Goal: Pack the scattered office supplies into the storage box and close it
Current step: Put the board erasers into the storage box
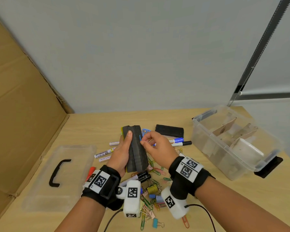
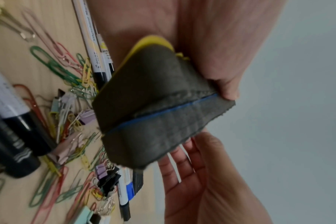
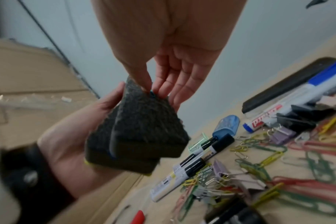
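Currently the left hand [image 1: 120, 154] grips two stacked erasers [image 1: 136, 149] while the right hand [image 1: 155, 145] pinches a blue paper clip [image 1: 140, 137] caught between them. Pull the clip straight out, then carry the erasers to the storage box [image 1: 231, 143] at 2 o'clock.

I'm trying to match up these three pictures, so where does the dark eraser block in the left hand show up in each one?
Head: eraser block at centre, gripped by the left hand.
Left wrist: centre, a blue line along its seam.
Right wrist: centre-left, the right hand pinching its top.
Shared landmark: blue-capped marker.
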The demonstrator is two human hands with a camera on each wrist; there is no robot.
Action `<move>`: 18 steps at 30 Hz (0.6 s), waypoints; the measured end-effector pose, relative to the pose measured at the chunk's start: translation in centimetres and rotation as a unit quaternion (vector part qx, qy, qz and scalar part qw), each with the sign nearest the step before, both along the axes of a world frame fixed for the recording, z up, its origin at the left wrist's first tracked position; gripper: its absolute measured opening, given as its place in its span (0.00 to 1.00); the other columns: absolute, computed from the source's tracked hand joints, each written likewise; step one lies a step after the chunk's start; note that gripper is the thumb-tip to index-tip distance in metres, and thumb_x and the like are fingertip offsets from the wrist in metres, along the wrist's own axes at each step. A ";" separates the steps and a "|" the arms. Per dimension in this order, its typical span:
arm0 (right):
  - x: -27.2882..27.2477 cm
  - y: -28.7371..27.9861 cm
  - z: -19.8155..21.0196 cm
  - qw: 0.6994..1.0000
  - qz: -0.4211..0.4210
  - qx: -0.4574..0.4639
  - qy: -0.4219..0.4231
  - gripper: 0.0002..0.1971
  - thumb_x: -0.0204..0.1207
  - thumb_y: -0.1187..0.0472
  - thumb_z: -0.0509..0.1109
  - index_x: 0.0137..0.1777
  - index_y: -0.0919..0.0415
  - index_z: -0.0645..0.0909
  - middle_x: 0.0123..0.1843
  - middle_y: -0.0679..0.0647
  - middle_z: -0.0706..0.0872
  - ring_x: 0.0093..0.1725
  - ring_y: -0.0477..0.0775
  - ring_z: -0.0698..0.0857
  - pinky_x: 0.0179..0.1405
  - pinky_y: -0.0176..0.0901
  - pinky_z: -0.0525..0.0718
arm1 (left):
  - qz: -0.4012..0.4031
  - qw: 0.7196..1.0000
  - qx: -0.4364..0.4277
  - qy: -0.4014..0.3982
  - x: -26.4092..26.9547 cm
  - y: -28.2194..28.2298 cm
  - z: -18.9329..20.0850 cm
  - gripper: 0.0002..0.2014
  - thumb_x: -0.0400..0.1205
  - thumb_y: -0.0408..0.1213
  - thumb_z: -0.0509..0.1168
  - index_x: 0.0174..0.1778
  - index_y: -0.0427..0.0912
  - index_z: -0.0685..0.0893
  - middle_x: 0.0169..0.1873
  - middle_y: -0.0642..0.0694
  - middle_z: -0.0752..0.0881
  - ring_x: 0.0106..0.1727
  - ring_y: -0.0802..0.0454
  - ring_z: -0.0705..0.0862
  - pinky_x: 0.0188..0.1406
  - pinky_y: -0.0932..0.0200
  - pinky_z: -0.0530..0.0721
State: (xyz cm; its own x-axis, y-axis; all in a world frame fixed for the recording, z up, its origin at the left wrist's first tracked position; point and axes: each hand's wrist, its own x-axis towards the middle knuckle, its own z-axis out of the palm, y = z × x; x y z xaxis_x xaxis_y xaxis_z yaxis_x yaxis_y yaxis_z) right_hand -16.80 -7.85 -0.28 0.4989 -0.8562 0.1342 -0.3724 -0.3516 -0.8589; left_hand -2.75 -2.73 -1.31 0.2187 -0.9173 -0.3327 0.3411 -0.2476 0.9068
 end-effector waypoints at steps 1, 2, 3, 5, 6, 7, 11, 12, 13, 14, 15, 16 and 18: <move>0.0 -0.2 0.0 0.999 0.006 0.030 -0.015 0.01 0.79 0.58 0.67 0.47 0.53 0.79 0.43 0.47 0.82 0.38 0.40 0.78 0.37 0.24 0.76 | -0.006 1.000 -0.004 -0.007 0.0 0.0 0.0 0.31 0.73 0.59 0.64 0.71 0.51 0.73 0.58 0.35 0.87 0.54 0.39 0.88 0.47 0.44 0.89; 0.0 -0.3 0.1 0.997 0.020 0.063 -0.031 0.01 0.79 0.60 0.67 0.46 0.54 0.79 0.40 0.47 0.81 0.35 0.40 0.77 0.38 0.26 0.77 | -0.011 1.000 -0.010 -0.015 0.0 0.1 0.0 0.29 0.74 0.55 0.66 0.71 0.50 0.73 0.57 0.35 0.87 0.52 0.40 0.89 0.45 0.46 0.89; -0.1 -0.5 0.1 0.994 0.038 0.091 -0.040 0.03 0.78 0.62 0.68 0.44 0.55 0.79 0.36 0.46 0.80 0.33 0.40 0.77 0.38 0.28 0.78 | -0.015 1.000 -0.016 -0.021 -0.1 0.2 0.0 0.27 0.76 0.52 0.66 0.71 0.48 0.72 0.55 0.36 0.87 0.49 0.42 0.89 0.43 0.47 0.89; -0.3 -0.6 0.2 0.991 0.067 0.114 -0.033 0.06 0.77 0.64 0.68 0.41 0.54 0.78 0.32 0.45 0.78 0.30 0.40 0.76 0.37 0.32 0.79 | -0.021 0.999 -0.025 -0.030 -0.1 0.4 -0.1 0.28 0.74 0.50 0.67 0.70 0.48 0.72 0.52 0.37 0.88 0.46 0.44 0.89 0.41 0.48 0.89; -0.5 -0.6 0.2 0.991 0.071 0.108 -0.024 0.06 0.77 0.64 0.68 0.40 0.53 0.78 0.31 0.45 0.78 0.29 0.40 0.76 0.37 0.31 0.80 | -0.021 0.999 -0.029 -0.034 -0.2 0.4 -0.1 0.28 0.73 0.51 0.67 0.70 0.49 0.73 0.52 0.37 0.88 0.46 0.44 0.89 0.42 0.48 0.89; -0.6 -0.6 0.0 0.993 0.066 0.094 -0.015 0.07 0.76 0.64 0.69 0.40 0.52 0.77 0.30 0.45 0.79 0.29 0.40 0.76 0.36 0.30 0.80 | -0.016 0.999 -0.032 -0.037 -0.1 0.5 0.0 0.28 0.73 0.52 0.67 0.69 0.51 0.73 0.53 0.37 0.88 0.47 0.44 0.89 0.42 0.47 0.89; -1.8 -0.2 -1.7 0.993 0.071 0.017 0.087 0.03 0.75 0.64 0.68 0.42 0.56 0.78 0.35 0.52 0.82 0.33 0.45 0.79 0.38 0.38 0.82 | 0.042 0.998 -0.029 -0.038 0.8 0.3 -0.2 0.19 0.79 0.51 0.65 0.65 0.56 0.73 0.55 0.35 0.86 0.49 0.41 0.88 0.42 0.47 0.89; -2.2 -0.3 -2.3 0.981 0.106 0.006 0.160 0.01 0.76 0.64 0.67 0.43 0.58 0.79 0.38 0.52 0.83 0.36 0.47 0.81 0.42 0.42 0.84 | 0.055 0.997 -0.024 -0.039 1.2 0.3 -0.4 0.20 0.80 0.51 0.65 0.67 0.55 0.73 0.55 0.35 0.86 0.48 0.41 0.88 0.40 0.48 0.89; -2.6 -0.6 -2.8 0.958 0.148 -0.002 0.247 0.02 0.77 0.63 0.66 0.45 0.59 0.81 0.42 0.52 0.85 0.41 0.49 0.83 0.47 0.45 0.85 | 0.067 0.997 -0.017 -0.038 1.6 0.3 -0.7 0.21 0.80 0.51 0.65 0.68 0.55 0.72 0.54 0.36 0.86 0.48 0.41 0.88 0.39 0.49 0.89; -2.9 -1.1 -3.0 0.927 0.184 -0.005 0.327 0.05 0.78 0.63 0.65 0.47 0.59 0.83 0.46 0.53 0.87 0.46 0.51 0.85 0.52 0.47 0.85 | 0.077 0.996 -0.011 -0.036 1.9 0.3 -0.8 0.22 0.80 0.52 0.65 0.69 0.54 0.71 0.54 0.37 0.86 0.49 0.41 0.88 0.39 0.49 0.88; -3.1 -1.8 -3.0 0.901 0.200 0.001 0.386 0.08 0.79 0.63 0.64 0.49 0.59 0.85 0.49 0.53 0.87 0.50 0.52 0.85 0.56 0.48 0.85 | 0.086 0.996 -0.005 -0.030 2.3 0.4 -1.2 0.23 0.79 0.54 0.65 0.70 0.55 0.71 0.55 0.37 0.86 0.51 0.40 0.88 0.42 0.47 0.88; -3.1 -2.7 -2.9 0.890 0.191 0.008 0.414 0.10 0.80 0.63 0.62 0.51 0.58 0.85 0.52 0.53 0.87 0.52 0.53 0.85 0.58 0.48 0.84 | 0.092 0.995 0.003 -0.024 2.6 0.4 -1.4 0.24 0.79 0.54 0.65 0.70 0.56 0.71 0.55 0.38 0.87 0.52 0.40 0.88 0.45 0.45 0.88; -3.0 -5.1 -2.3 0.909 0.114 0.001 0.401 0.12 0.81 0.64 0.58 0.52 0.57 0.85 0.54 0.54 0.86 0.52 0.54 0.85 0.55 0.47 0.84 | 0.102 0.995 0.014 -0.014 3.3 0.5 -2.0 0.26 0.78 0.55 0.66 0.71 0.57 0.70 0.57 0.40 0.87 0.55 0.41 0.88 0.51 0.41 0.87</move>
